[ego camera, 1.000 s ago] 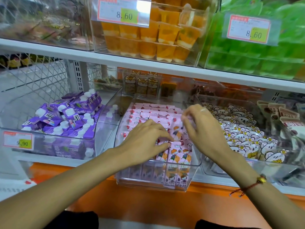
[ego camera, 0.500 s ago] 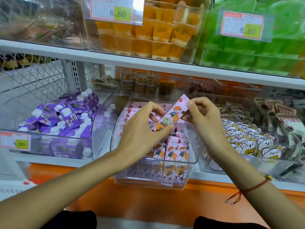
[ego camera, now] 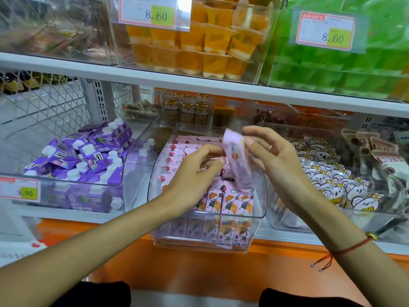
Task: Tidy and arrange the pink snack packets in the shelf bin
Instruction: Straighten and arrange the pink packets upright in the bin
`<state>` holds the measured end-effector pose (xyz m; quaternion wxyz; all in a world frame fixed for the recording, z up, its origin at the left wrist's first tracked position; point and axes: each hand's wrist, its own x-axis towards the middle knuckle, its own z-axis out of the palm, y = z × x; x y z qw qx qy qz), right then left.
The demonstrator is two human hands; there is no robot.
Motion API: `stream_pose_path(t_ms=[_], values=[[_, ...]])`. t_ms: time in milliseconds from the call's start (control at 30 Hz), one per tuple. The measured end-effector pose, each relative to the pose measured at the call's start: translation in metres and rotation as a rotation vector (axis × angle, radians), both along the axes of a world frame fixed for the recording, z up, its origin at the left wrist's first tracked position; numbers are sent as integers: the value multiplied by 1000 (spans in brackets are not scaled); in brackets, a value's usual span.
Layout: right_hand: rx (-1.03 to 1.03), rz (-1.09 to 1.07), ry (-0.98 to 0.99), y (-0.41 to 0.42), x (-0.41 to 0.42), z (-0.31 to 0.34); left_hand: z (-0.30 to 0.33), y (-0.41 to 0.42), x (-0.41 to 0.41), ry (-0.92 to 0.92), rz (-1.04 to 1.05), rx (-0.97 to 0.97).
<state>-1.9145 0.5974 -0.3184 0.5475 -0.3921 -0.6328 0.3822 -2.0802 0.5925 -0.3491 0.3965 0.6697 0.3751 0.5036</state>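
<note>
A clear shelf bin [ego camera: 262, 202] at the middle of the lower shelf holds rows of pink snack packets [ego camera: 230, 202] printed with a cartoon child. The front ones stand upright and the rear ones lie flat. One pink packet [ego camera: 238, 160], blurred, is raised almost upright above the bin. My left hand [ego camera: 194, 176] has curled fingers, and its thumb is on the packet's left edge. My right hand [ego camera: 276, 160] pinches the packet's top between thumb and forefinger, its other fingers spread loosely.
To the left stands a bin of purple spouted pouches [ego camera: 88, 156] with a 9.90 price tag [ego camera: 20, 191]. On the right is a bin of white bear-print packets [ego camera: 332, 180]. The upper shelf board [ego camera: 199, 83] carries orange jelly cups [ego camera: 199, 52] and green packs [ego camera: 332, 69] close overhead.
Both hands went from pressing on the packets in the bin to lifting one packet out. It has turned from slanted to nearly upright.
</note>
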Motion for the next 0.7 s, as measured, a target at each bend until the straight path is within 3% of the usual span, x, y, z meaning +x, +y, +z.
stream_pose_path(t_ms=[167, 333, 533, 600, 700], values=[[240, -190, -323, -7, -28, -17, -3, -6, 8, -109, -14, -105], [296, -330, -652, -4, -24, -11, -2, 2, -1, 91, 179, -61], [117, 179, -880, -17, 3, -6, -12, 4, -4, 304, 212, -92], [242, 152, -1062, -17, 5, -10, -11, 7, -8, 336, 203, -92], [327, 52, -1109, -16, 5, -12, 0, 4, -12, 203, 139, -129]])
